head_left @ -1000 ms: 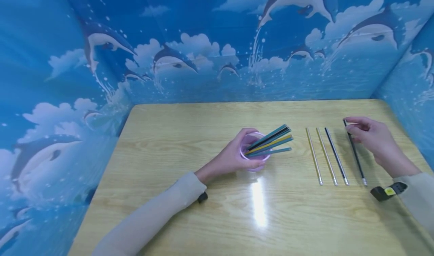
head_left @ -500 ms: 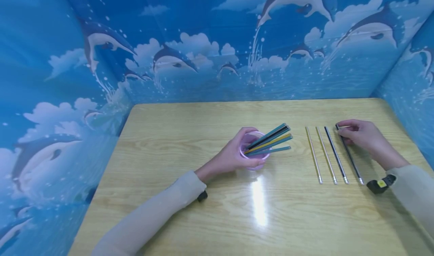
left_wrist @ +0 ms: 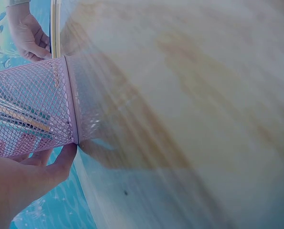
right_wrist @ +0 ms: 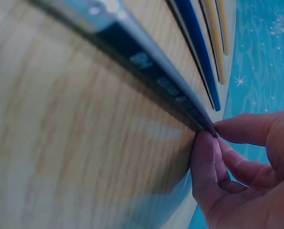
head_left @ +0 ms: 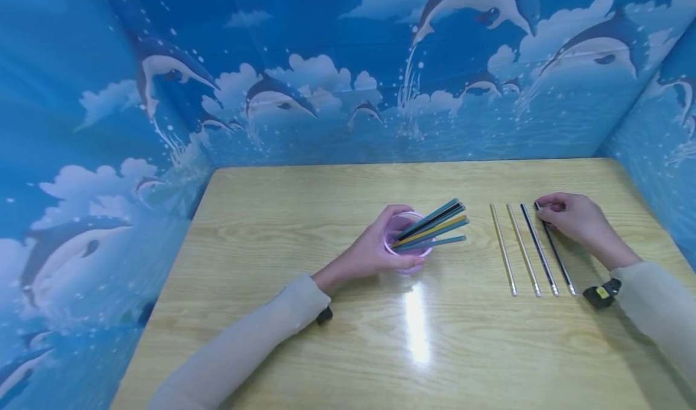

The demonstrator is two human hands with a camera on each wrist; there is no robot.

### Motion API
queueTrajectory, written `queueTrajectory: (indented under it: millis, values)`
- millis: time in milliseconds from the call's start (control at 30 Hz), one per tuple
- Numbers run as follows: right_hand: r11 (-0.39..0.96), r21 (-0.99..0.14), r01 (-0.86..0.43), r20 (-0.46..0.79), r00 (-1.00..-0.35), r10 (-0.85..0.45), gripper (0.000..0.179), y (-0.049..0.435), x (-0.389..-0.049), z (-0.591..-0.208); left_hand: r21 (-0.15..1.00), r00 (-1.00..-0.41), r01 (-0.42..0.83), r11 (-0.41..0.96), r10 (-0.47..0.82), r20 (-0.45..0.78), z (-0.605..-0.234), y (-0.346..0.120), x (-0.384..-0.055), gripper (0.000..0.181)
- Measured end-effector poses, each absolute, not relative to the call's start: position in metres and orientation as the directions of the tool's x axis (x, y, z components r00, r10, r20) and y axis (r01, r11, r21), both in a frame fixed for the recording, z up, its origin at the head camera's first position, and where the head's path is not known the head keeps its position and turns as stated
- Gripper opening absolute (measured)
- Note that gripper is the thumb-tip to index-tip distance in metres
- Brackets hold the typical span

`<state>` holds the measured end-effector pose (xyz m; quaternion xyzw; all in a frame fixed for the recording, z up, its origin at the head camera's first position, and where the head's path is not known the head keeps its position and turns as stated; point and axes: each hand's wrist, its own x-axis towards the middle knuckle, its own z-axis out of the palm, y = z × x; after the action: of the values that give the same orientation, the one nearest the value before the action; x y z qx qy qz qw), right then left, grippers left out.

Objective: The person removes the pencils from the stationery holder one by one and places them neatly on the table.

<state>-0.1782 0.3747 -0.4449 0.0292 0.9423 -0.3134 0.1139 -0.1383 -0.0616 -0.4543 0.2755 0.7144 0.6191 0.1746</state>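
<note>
In the head view my left hand (head_left: 370, 252) grips a pink mesh pen cup (left_wrist: 46, 81) holding several green, black and yellow pencils (head_left: 432, 229), which lean right over its rim. My right hand (head_left: 571, 217) pinches the far tip of a black pencil (head_left: 557, 258) between thumb and fingers. White lettering shows on this pencil (right_wrist: 153, 74) in the right wrist view, and its eraser end points towards me. Just left of it a dark blue pencil (head_left: 538, 248) lies on the table, followed by two yellow pencils (head_left: 524, 250), all roughly parallel.
The wood-grain table (head_left: 272, 217) is bordered by blue dolphin-print curtains (head_left: 326, 120) at the back and sides. A black strapped device (head_left: 600, 294) sits at the right wrist. A bright reflection lies on the tabletop below the cup.
My right hand has slid the black pencil left, closer to the dark blue one and more parallel with it. The left hand and cup have stayed in place.
</note>
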Motion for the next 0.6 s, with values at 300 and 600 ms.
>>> queueTrajectory:
  millis: [300, 600]
  values:
    - [0.823, -0.559, 0.103, -0.201, -0.980, -0.014, 0.045, 0.3714, -0.1768, -0.4476, 0.982, -0.796, 0.161, 0.094, 0.601, 0.073, -0.4533, -0.0631, -0.1368, 0.090]
    - [0.826, -0.551, 0.120, -0.184, -0.983, 0.020, 0.040, 0.3716, -0.1753, -0.4499, 0.979, -0.797, 0.180, 0.094, 0.597, 0.089, -0.4543, -0.0607, -0.1374, 0.091]
